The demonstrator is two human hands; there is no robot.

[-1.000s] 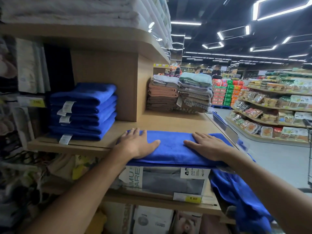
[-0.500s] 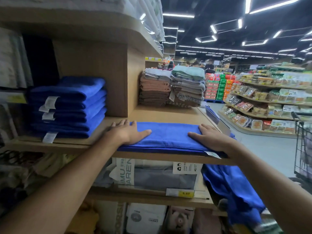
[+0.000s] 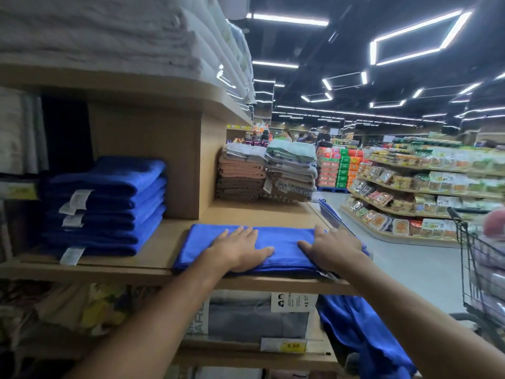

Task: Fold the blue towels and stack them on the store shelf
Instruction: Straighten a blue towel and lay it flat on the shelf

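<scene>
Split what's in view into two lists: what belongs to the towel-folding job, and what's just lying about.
Job: folded blue towel under flat left hand and right hand; stack of folded blue towels; wooden store shelf; loose blue towel hanging below.

Lying about: brown and grey towel piles; white towels overhead; wire shopping trolley; packaged grey bedding.

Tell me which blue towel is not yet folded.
The hanging towel below the shelf edge at right: it droops loose. The flat towel under the left hand and right hand lies folded; the stacked towels at left are folded too.
</scene>
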